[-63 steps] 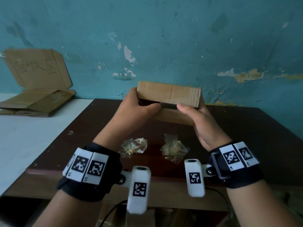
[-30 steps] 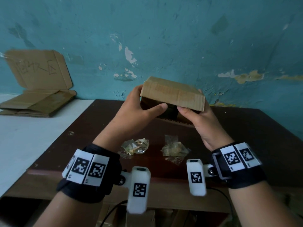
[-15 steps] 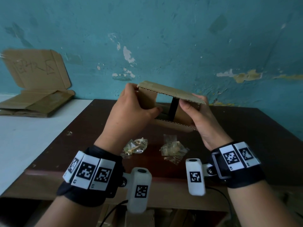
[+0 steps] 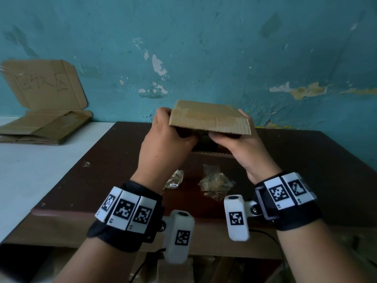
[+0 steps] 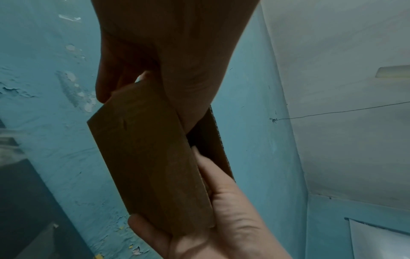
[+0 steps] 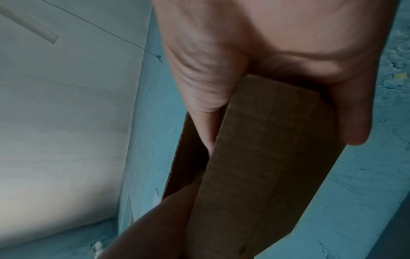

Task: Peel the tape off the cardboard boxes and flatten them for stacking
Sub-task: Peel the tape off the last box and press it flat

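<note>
**Collapsing a small cardboard box held in the air between both hands**

Small cardboard box (image 4: 210,120) up above the far half of the dark wooden table (image 4: 306,160), clear of its surface, top panel tilted toward the camera. Left hand (image 4: 169,144) curled round the left end, thumb tucked into the open front, fingers wrapped over the far edge. Right hand (image 4: 242,152) gripping the right end the same way, thumb under the top panel, fingers behind. Both wrist views confirming it: thumbs inside the dark opening, fingers closed over the outer panel.

Probably mid-flatten. Best done by pushing opposite corners toward each other so the sleeve shears along its existing creases, not by crushing the panels. Thumbs out of the opening before the walls close. Grip kept near the ends, pressure even, so no new fold forms across the top panel. Pale patch on the top panel, possibly a mark where tape lay; hard to tell for certain.

Around: two crumpled wads of clear tape (image 4: 216,183) on the table below the hands, right where the box might be pressed flat, so worth lowering it beyond them. Flattened cardboard stack (image 4: 44,127) on the white surface (image 4: 30,170) at far left, one scribbled panel leaning on the teal wall (image 4: 204,48); well apart, a reach leftward for stacking.
</note>
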`<state>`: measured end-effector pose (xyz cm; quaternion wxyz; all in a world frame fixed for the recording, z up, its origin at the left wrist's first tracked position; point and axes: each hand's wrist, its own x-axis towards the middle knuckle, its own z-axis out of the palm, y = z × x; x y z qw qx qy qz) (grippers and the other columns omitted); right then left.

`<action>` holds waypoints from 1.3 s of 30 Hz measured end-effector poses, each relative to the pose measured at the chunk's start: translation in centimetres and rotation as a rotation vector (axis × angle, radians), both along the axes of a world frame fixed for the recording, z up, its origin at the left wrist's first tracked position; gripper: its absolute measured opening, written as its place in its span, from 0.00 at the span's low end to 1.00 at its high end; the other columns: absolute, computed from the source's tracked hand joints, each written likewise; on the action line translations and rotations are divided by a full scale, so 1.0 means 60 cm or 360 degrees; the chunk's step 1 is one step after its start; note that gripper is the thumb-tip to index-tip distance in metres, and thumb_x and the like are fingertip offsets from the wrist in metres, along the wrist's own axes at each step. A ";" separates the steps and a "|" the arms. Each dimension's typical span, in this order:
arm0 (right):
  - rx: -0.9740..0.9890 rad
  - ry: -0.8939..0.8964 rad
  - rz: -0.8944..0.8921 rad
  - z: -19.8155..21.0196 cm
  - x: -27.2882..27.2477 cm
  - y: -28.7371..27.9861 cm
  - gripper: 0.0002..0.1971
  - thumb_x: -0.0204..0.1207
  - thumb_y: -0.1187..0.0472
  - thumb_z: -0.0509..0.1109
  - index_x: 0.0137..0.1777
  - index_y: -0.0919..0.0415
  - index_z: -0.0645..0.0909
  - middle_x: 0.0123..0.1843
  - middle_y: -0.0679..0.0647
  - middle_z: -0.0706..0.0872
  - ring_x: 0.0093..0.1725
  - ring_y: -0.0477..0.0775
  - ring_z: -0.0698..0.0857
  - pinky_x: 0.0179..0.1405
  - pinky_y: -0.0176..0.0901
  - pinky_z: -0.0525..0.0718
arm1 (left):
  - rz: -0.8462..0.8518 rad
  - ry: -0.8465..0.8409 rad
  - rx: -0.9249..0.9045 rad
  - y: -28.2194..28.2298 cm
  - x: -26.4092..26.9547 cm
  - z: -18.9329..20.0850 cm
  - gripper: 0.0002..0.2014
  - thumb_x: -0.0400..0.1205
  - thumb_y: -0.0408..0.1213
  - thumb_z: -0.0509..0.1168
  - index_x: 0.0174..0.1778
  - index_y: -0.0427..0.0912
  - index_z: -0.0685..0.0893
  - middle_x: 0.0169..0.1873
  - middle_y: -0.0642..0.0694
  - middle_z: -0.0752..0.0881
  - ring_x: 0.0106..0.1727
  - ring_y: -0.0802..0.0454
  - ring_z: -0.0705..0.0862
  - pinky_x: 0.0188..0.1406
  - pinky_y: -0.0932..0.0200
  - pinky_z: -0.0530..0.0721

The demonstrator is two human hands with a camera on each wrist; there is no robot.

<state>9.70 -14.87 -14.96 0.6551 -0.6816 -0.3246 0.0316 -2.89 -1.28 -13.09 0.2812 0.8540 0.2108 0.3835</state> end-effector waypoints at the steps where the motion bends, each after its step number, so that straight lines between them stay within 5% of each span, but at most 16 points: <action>1: -0.0008 -0.0006 -0.0010 -0.002 -0.001 0.001 0.44 0.68 0.63 0.86 0.81 0.52 0.66 0.67 0.44 0.83 0.63 0.28 0.80 0.54 0.15 0.77 | 0.0010 -0.0008 -0.0018 0.000 0.000 0.000 0.29 0.77 0.50 0.77 0.66 0.41 0.72 0.61 0.47 0.78 0.56 0.41 0.84 0.51 0.39 0.86; 7: -0.0043 -0.0062 -0.0116 -0.011 0.001 0.005 0.39 0.69 0.68 0.85 0.74 0.48 0.67 0.60 0.38 0.82 0.53 0.19 0.79 0.51 0.13 0.76 | 0.0054 0.0019 -0.0078 0.003 0.002 -0.003 0.26 0.76 0.52 0.76 0.61 0.46 0.71 0.55 0.48 0.83 0.50 0.44 0.85 0.46 0.44 0.87; 11: -0.0095 -0.0065 -0.0185 -0.014 0.006 0.004 0.38 0.68 0.68 0.84 0.70 0.44 0.67 0.59 0.39 0.83 0.57 0.29 0.81 0.53 0.19 0.78 | 0.0082 0.0077 -0.0093 0.002 0.002 -0.002 0.24 0.76 0.52 0.76 0.58 0.46 0.73 0.42 0.54 0.82 0.43 0.49 0.84 0.37 0.51 0.83; 17: -0.0203 -0.0040 -0.0211 -0.015 0.010 0.002 0.38 0.69 0.63 0.83 0.76 0.47 0.71 0.61 0.42 0.87 0.62 0.43 0.85 0.63 0.40 0.82 | 0.0032 0.0139 -0.0110 0.003 -0.002 0.004 0.20 0.74 0.50 0.76 0.56 0.45 0.81 0.41 0.51 0.87 0.41 0.52 0.87 0.37 0.51 0.88; 21: -0.0219 -0.0016 -0.0210 -0.013 0.015 -0.004 0.36 0.70 0.62 0.82 0.78 0.50 0.72 0.59 0.41 0.87 0.58 0.37 0.85 0.54 0.33 0.82 | -0.0108 0.0213 -0.0148 0.003 -0.005 0.011 0.08 0.76 0.45 0.71 0.42 0.46 0.80 0.33 0.50 0.84 0.34 0.52 0.83 0.28 0.59 0.74; 23: -0.0213 -0.0001 -0.0217 -0.013 0.019 -0.006 0.40 0.68 0.60 0.82 0.81 0.51 0.72 0.59 0.41 0.88 0.59 0.38 0.85 0.58 0.35 0.83 | -0.0171 0.0209 -0.0224 0.005 -0.006 0.013 0.07 0.78 0.41 0.67 0.38 0.42 0.80 0.32 0.46 0.84 0.31 0.49 0.80 0.27 0.59 0.72; 27: -0.0229 -0.0010 -0.0214 -0.012 0.024 -0.008 0.44 0.61 0.52 0.81 0.81 0.50 0.72 0.62 0.43 0.89 0.62 0.42 0.86 0.62 0.39 0.83 | -0.0195 0.0201 -0.0256 0.003 -0.007 0.015 0.09 0.81 0.35 0.62 0.35 0.41 0.76 0.29 0.44 0.80 0.27 0.48 0.73 0.26 0.57 0.68; 34: -0.0245 -0.0050 -0.0244 -0.003 0.028 -0.016 0.45 0.71 0.60 0.83 0.85 0.52 0.64 0.62 0.43 0.86 0.62 0.42 0.84 0.57 0.33 0.79 | -0.0202 0.0141 -0.0205 0.002 0.000 0.010 0.17 0.88 0.37 0.55 0.32 0.46 0.70 0.28 0.43 0.79 0.29 0.44 0.74 0.29 0.50 0.67; 39: -0.0264 -0.0092 -0.0218 -0.006 0.032 -0.011 0.50 0.59 0.45 0.81 0.84 0.50 0.66 0.62 0.44 0.88 0.64 0.45 0.86 0.66 0.44 0.83 | -0.0149 0.0078 -0.0168 -0.002 -0.001 0.010 0.20 0.91 0.38 0.54 0.30 0.47 0.67 0.25 0.46 0.75 0.28 0.47 0.72 0.28 0.48 0.61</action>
